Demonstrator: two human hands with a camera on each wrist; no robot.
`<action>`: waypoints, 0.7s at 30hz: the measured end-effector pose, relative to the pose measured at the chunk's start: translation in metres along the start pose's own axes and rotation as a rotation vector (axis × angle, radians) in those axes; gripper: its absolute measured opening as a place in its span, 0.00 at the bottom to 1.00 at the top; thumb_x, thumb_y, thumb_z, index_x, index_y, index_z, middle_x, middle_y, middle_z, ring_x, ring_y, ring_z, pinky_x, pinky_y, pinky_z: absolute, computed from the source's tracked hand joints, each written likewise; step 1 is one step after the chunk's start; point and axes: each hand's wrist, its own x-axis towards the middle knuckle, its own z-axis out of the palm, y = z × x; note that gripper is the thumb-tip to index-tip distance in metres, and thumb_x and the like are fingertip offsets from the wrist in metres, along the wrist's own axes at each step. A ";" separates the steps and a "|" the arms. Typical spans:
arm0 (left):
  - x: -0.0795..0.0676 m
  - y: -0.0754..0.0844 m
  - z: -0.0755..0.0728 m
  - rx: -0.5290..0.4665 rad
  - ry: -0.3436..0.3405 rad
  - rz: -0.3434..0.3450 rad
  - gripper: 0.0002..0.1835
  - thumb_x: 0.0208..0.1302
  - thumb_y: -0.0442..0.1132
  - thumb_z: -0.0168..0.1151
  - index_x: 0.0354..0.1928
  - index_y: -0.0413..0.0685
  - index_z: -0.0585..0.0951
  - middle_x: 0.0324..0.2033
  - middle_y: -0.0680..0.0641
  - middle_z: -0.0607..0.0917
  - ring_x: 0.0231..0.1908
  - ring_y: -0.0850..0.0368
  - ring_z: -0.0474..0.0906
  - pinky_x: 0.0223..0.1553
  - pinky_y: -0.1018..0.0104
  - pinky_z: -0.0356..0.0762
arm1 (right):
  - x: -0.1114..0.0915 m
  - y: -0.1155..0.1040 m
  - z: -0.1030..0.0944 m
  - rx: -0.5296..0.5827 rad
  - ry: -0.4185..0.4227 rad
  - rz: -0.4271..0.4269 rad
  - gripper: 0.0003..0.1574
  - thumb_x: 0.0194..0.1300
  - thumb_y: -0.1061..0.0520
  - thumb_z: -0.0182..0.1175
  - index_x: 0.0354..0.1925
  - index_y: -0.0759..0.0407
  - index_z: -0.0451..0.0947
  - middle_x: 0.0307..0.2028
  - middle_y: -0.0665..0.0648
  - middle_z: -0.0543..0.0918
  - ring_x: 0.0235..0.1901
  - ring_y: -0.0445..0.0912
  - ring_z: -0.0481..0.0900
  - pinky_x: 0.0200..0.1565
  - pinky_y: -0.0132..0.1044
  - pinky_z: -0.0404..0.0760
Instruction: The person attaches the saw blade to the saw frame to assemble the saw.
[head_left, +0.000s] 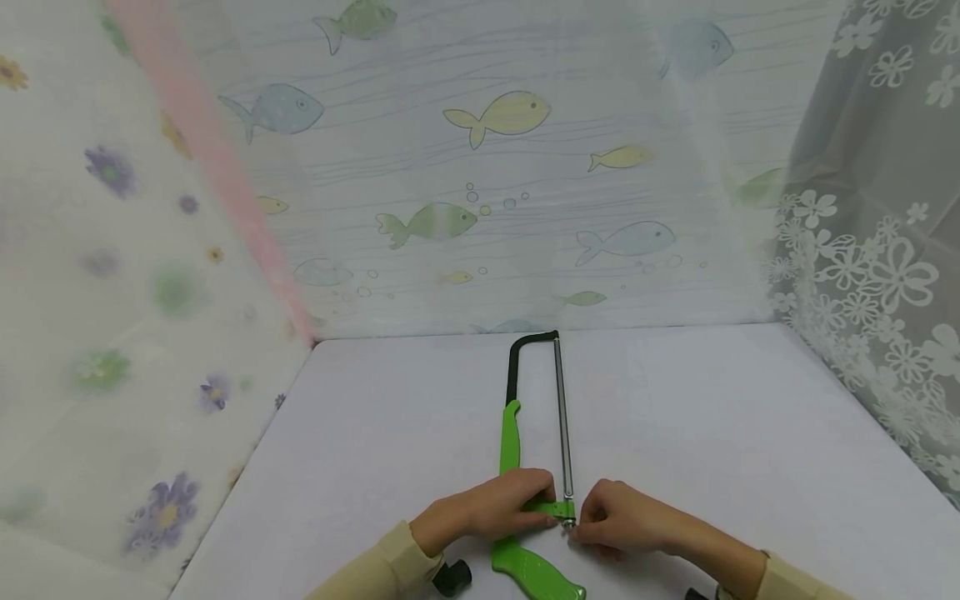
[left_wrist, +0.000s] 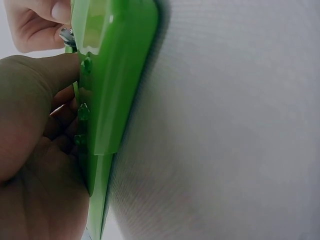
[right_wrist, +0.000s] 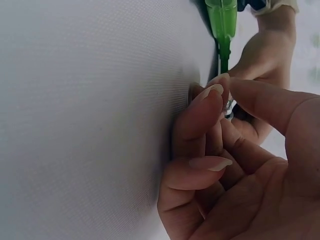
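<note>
A hacksaw [head_left: 510,437] with a green handle [head_left: 542,575] and a black front bow [head_left: 513,367] lies on the white table, its bow pointing away from me. Along its right side runs the grey blade [head_left: 563,417]. My left hand [head_left: 510,504] grips the green frame by the near blade mount, thumb toward me. At the mount's near end sits a small metal wing nut [left_wrist: 67,37], and the curled fingertips of my right hand [head_left: 626,517] pinch at it. In the right wrist view, the thumb and index finger [right_wrist: 200,112] partly hide the nut.
The white tabletop [head_left: 405,400] reaches back to a fish-print curtain [head_left: 480,167]. A flowered sheet [head_left: 112,333] hangs at the left, a lace-patterned one [head_left: 885,267] at the right. A black wrist device [head_left: 452,577] shows by the left sleeve.
</note>
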 end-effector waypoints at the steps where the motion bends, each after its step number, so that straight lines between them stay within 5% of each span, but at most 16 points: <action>1: 0.000 0.000 0.000 0.001 -0.001 0.000 0.06 0.75 0.44 0.62 0.41 0.53 0.75 0.34 0.62 0.74 0.34 0.72 0.67 0.38 0.79 0.68 | 0.000 0.000 0.000 0.001 0.002 0.006 0.21 0.68 0.52 0.66 0.21 0.62 0.82 0.13 0.47 0.74 0.14 0.37 0.68 0.19 0.30 0.66; 21: 0.000 -0.001 0.000 0.002 -0.004 -0.005 0.05 0.75 0.42 0.62 0.43 0.52 0.76 0.36 0.61 0.76 0.36 0.72 0.69 0.41 0.78 0.70 | 0.004 -0.011 0.005 0.011 0.025 0.054 0.23 0.69 0.49 0.65 0.20 0.59 0.84 0.14 0.51 0.80 0.13 0.39 0.72 0.18 0.31 0.68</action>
